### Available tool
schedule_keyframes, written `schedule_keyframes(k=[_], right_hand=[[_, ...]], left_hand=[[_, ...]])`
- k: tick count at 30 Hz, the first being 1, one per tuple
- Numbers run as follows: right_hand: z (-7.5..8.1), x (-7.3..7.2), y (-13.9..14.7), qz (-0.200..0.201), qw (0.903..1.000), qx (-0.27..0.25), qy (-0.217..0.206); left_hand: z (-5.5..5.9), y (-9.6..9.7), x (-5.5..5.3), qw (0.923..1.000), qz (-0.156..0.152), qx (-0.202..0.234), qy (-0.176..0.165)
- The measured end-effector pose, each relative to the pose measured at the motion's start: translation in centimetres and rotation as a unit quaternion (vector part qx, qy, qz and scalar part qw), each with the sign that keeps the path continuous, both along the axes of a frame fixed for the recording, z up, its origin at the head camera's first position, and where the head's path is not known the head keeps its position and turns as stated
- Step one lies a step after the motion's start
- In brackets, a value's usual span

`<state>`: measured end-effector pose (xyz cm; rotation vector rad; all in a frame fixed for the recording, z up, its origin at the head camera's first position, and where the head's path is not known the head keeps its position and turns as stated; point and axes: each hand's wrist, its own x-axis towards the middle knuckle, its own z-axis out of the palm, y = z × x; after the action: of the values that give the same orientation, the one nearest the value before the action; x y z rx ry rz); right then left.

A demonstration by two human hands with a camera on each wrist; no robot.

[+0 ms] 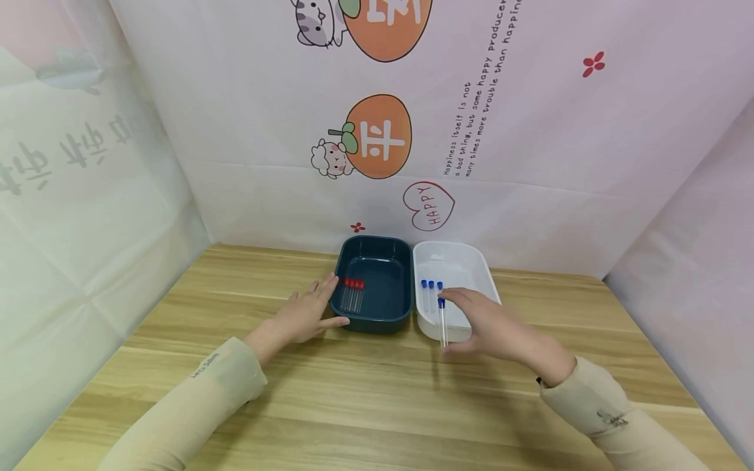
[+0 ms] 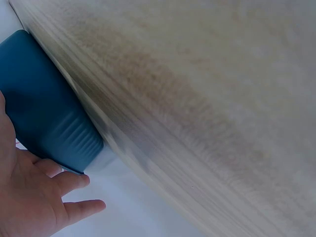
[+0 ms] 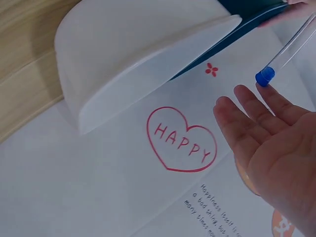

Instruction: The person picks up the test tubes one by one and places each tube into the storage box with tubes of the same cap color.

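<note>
My right hand (image 1: 491, 327) pinches a blue-capped test tube (image 1: 444, 327) lengthwise, a finger at the blue cap and the thumb at the bottom end. It holds this tube over the near edge of a white tray (image 1: 483, 268). The same cap (image 3: 265, 76) shows at a fingertip in the right wrist view; the thumb is hidden there. Inside the white tray lie three more tubes with blue caps (image 1: 431, 284). My left hand (image 1: 303, 314) rests with extended fingers against the left side of a dark teal tray (image 1: 406, 281). Several red-capped tubes (image 1: 353, 297) lie side by side in it.
Both trays stand side by side on a wood-grain table (image 1: 365, 399), near its back edge. Behind them hangs a white printed cloth (image 1: 518, 216) with a red heart drawing (image 1: 429, 207). More cloth (image 1: 88, 216) encloses the left and right sides.
</note>
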<state>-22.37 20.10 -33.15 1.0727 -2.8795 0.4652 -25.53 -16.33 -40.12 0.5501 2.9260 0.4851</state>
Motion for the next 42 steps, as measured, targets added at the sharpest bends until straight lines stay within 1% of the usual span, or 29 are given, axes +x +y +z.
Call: schedule_keyframes(k=[8, 16, 24, 27, 35, 37, 42], right_hand=[[-0.3, -1.9, 0.8, -0.029, 0.9992, 0.000, -0.028], [-1.2, -3.9, 1.3, -0.038, 0.9989, -0.018, -0.022], [-1.7, -4.9, 1.7, -0.054, 0.9972, -0.014, -0.050], [-1.8, -5.3, 1.8, -0.053, 0.9971, -0.009, -0.054], [-2.4, -6.4, 2.2, -0.042, 0.9976, -0.025, -0.048], [-2.5, -6.7, 2.3, -0.040, 0.9979, -0.025, -0.044], [-2.6, -7.1, 2.3, -0.044, 0.9977, -0.014, -0.050]], left_hand=[[0.0, 0.0, 0.1, 1.0000, 0.000, 0.001, -0.004], [-0.1, 0.0, 0.0, 1.0000, 0.002, 0.000, -0.001], [0.0, 0.0, 0.1, 1.0000, 0.003, -0.002, 0.002], [0.0, 0.1, 0.1, 1.0000, 0.004, -0.003, 0.002], [0.0, 0.0, 0.0, 1.0000, 0.004, -0.001, 0.001], [0.0, 0.0, 0.1, 1.0000, 0.004, -0.002, 0.001], [0.2, 0.1, 0.2, 1.0000, 0.005, -0.005, -0.003]])
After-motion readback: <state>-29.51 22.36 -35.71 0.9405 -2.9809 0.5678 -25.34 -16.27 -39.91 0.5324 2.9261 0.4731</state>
